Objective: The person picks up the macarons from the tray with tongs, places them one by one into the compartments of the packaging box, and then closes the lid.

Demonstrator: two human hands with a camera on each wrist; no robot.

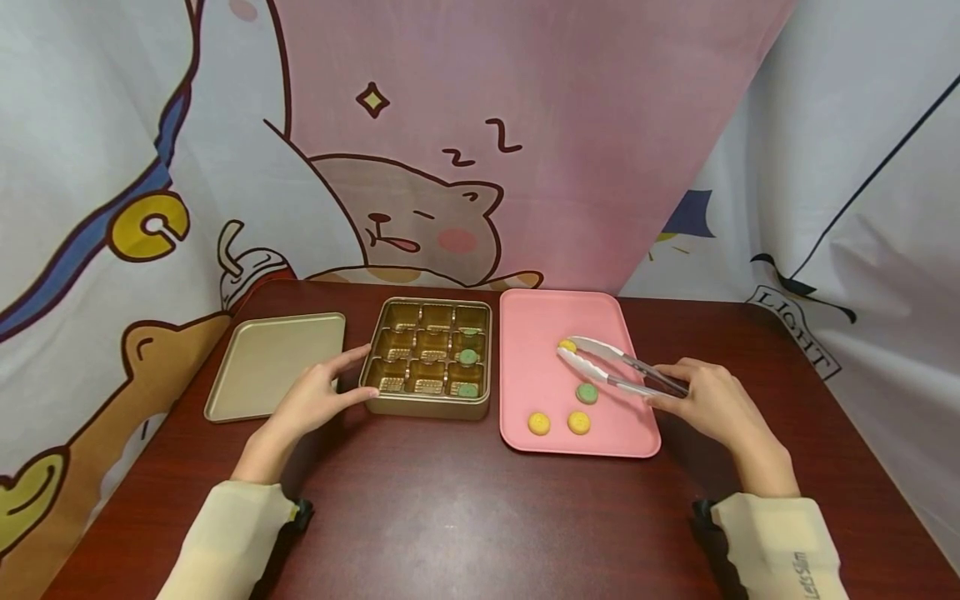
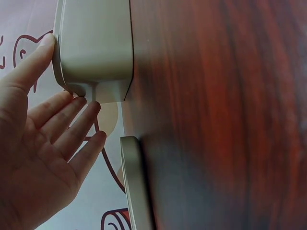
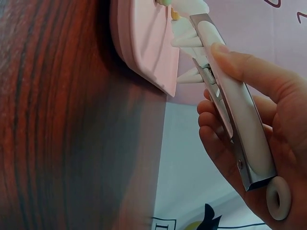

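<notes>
The right hand's (image 1: 716,404) grip pinches the tongs (image 3: 235,100), whose tips flank a yellow disc (image 1: 567,345) on the pink tray (image 1: 555,317); whether they squeeze it I cannot tell. A lone green disc (image 1: 587,393) and two more yellow discs (image 1: 578,422) lie nearer the person there. The left hand's (image 1: 315,400) grip is spread, touching the gold box (image 1: 427,407), whose right column holds three green discs (image 1: 468,357). A beige tray (image 1: 273,367) lies left on the bench (image 1: 450,517).

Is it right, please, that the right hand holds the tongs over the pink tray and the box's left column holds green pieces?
Almost: the head view shows green pieces in the right column of the box, not the left. The right hand holds the tongs over the pink tray.
</notes>
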